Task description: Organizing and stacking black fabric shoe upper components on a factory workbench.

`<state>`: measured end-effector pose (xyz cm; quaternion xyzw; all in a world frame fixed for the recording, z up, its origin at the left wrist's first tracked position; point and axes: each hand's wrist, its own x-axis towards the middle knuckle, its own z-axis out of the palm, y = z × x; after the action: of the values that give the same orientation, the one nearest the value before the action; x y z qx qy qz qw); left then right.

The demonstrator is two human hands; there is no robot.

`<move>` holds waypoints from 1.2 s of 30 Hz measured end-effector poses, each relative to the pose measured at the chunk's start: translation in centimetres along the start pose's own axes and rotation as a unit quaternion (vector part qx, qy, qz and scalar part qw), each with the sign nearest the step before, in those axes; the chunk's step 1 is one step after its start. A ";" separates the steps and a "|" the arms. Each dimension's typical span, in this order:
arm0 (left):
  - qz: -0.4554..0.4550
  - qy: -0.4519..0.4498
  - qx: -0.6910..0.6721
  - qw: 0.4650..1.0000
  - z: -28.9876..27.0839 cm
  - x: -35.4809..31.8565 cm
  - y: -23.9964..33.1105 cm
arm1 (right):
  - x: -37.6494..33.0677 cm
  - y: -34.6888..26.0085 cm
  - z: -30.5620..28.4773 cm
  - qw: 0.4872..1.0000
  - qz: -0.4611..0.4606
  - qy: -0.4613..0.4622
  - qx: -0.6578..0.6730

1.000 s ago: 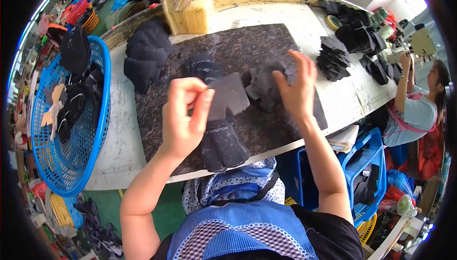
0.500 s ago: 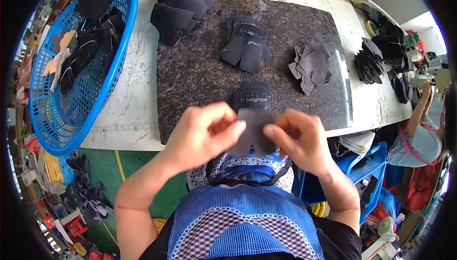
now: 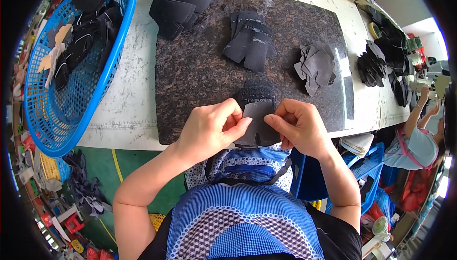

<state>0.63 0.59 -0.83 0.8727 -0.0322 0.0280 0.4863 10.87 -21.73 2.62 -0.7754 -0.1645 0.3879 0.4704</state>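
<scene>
At the near edge of the dark speckled stone slab (image 3: 200, 81), my two hands work on a small grey cut piece (image 3: 257, 112). It lies over a black notched piece (image 3: 258, 91), whose far end shows a rough, shiny band. My left hand (image 3: 214, 126) pinches the grey piece's left edge between thumb and finger. The right edge is gripped by my right hand (image 3: 301, 126), its other fingers curled. Farther back on the slab is a fanned stack of black notched pieces (image 3: 252, 43). Right of that sits a loose pile of grey pieces (image 3: 315, 66).
A blue basket (image 3: 97, 100) with black parts stands at the left. Black panels (image 3: 181, 5) are heaped at the slab's far left corner. More dark pieces (image 3: 372, 65) lie on the white table to the right. Another person (image 3: 412, 146) works at far right, near blue crates (image 3: 364, 169).
The grey piece, blurred earlier, has moved slightly away from me and right, and now lies flatter over the black piece. Both hands stay at its edges.
</scene>
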 end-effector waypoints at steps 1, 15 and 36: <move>0.045 0.027 0.067 0.996 0.2 0.0 0.0 | 0.1 -0.1 0.2 1.000 0.001 0.000 0.000; 0.205 -0.057 0.140 0.967 1.8 -1.2 1.6 | 11.2 -2.0 -2.3 0.789 -0.449 0.208 -0.365; 0.298 0.053 0.151 0.941 -2.3 6.6 2.3 | -1.7 1.8 -3.6 0.840 -0.418 0.243 -0.246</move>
<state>6.95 1.15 2.89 0.8837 -0.2602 0.2222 0.3195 12.36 -25.85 2.76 -0.7929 -0.4431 -0.0995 0.4063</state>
